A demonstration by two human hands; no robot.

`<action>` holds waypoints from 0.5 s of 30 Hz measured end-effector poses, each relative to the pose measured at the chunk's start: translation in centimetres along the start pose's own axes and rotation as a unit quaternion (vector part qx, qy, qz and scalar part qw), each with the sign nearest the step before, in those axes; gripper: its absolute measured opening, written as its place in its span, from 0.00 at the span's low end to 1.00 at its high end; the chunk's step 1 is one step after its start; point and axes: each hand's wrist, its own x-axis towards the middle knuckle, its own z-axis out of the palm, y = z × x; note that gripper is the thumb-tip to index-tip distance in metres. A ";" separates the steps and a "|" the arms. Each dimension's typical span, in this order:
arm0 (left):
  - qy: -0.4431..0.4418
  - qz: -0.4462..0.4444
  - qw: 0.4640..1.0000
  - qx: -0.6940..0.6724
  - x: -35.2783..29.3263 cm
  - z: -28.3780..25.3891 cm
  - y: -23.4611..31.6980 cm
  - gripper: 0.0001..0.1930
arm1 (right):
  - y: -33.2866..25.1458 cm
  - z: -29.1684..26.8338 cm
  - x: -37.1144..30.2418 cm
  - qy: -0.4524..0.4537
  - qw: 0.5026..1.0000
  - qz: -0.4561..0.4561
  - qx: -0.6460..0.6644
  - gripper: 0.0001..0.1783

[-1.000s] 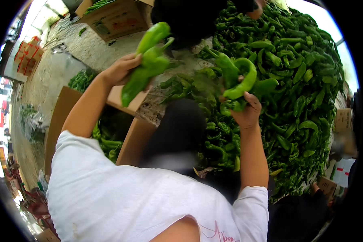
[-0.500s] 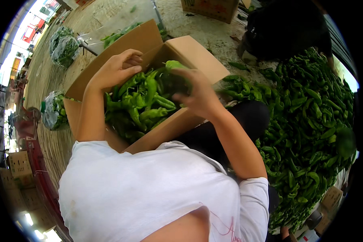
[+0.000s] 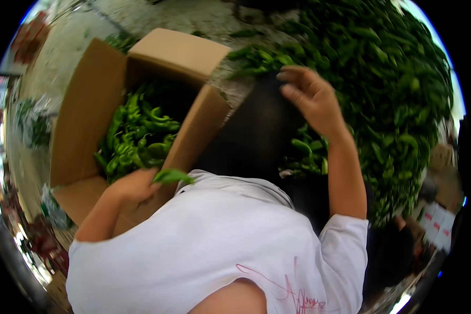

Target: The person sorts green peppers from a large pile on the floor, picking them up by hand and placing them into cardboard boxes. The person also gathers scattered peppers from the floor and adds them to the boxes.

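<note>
An open cardboard box [image 3: 83, 120] stands at the left, its flaps raised, with green peppers [image 3: 141, 131] lying inside. Low at the box's near side, my left hand [image 3: 136, 187] is closed on a single green pepper [image 3: 172, 176], which sticks out to the right over the near wall. My right hand [image 3: 314, 99] hovers above my dark-clad leg, near the edge of the big pepper pile [image 3: 387, 104]. Its fingers are bent and a little apart, with nothing seen in them.
The pile spreads over the floor on my right. A few loose peppers [image 3: 309, 149] lie by my leg. Bagged greens [image 3: 34, 123] sit beyond the box at the left. At the lower right are a white carton [image 3: 438, 225] and another person's dark clothing [image 3: 390, 251].
My view has swung right. My right hand has left the box and moved out toward the pile. My left hand has come down to the box's near side and now holds a pepper.
</note>
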 end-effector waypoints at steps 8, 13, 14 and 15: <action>-0.145 0.064 0.987 0.026 -1.0 5.3 -1.8 0.14 | 21.3 -22.1 -9.1 0.330 0.869 0.299 -0.218 0.23; -0.200 0.053 0.973 0.103 1.9 1.7 4.0 0.12 | 31.6 -17.6 -13.8 0.060 0.756 0.504 -0.413 0.33; -0.221 0.046 0.964 0.142 2.3 0.5 5.8 0.12 | 32.7 -15.8 -14.5 0.007 0.741 0.519 -0.427 0.35; -0.244 0.042 0.950 0.189 2.8 -0.8 7.9 0.11 | 33.3 -14.6 -15.2 -0.044 0.722 0.531 -0.440 0.37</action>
